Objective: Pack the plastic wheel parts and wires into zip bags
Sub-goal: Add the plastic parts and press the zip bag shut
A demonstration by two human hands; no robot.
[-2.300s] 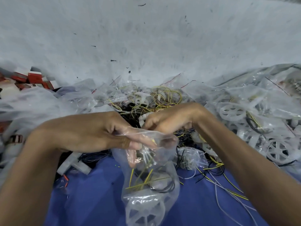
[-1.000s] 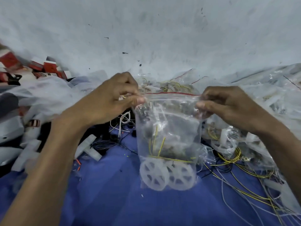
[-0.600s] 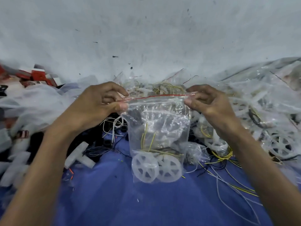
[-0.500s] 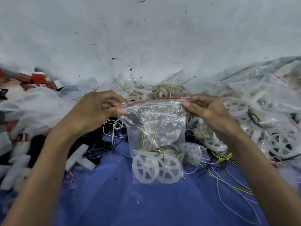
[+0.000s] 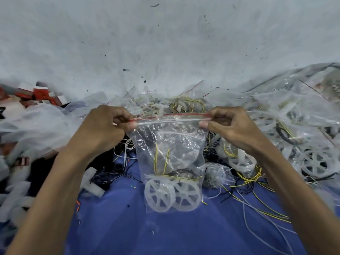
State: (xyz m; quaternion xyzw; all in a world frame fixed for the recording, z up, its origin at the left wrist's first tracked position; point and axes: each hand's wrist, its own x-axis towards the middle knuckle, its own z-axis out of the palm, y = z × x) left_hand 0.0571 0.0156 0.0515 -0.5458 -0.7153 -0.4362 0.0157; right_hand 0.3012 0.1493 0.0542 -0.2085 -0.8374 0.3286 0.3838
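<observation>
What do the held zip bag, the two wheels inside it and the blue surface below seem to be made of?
Clear zip bag with a red top strip: thin glossy plastic film; it crinkles, glints and shows its contents. Two whitish spoked wheels: likely moulded plastic, milky and semi-translucent, dull finish. Blue surface: matte, probably cloth or sheet; the look leaves it open.

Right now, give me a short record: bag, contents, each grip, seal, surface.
bag: clear zip bag, hanging from its top edge
contents: two white spoked wheels side by side at the bottom; yellow and black wires above them
left grip: pinches the top left corner
right grip: pinches the top right corner
seal: red strip taut between the grips; closed or not, cannot tell
surface: blue cloth, loose wires on it
</observation>
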